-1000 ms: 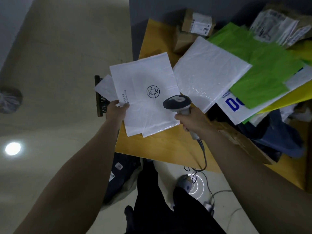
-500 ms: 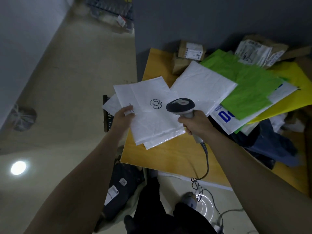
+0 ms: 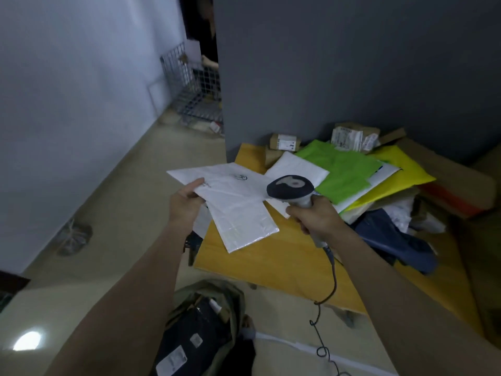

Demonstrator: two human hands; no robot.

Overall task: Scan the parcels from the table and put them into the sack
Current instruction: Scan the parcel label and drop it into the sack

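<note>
My left hand (image 3: 187,204) pinches the left edge of a flat white parcel (image 3: 238,207) with a round logo, held nearly level over the near-left corner of the wooden table (image 3: 282,256). My right hand (image 3: 315,217) grips a grey corded scanner (image 3: 291,188), its dark head just above the parcel's right side. On the floor below my arms stands the open olive sack (image 3: 217,302), with dark labelled parcels (image 3: 189,340) inside.
More parcels are piled on the table: a white mailer (image 3: 296,168), green (image 3: 341,169) and yellow (image 3: 398,172) bags, a dark blue bag (image 3: 393,240), small cardboard boxes (image 3: 284,141). A grey partition wall rises behind. A wire cage (image 3: 195,90) stands far left.
The view has tilted up, showing the wall and the sack. The white parcel now lies flatter, more edge-on, and the scanner head sits closer over its right side.
</note>
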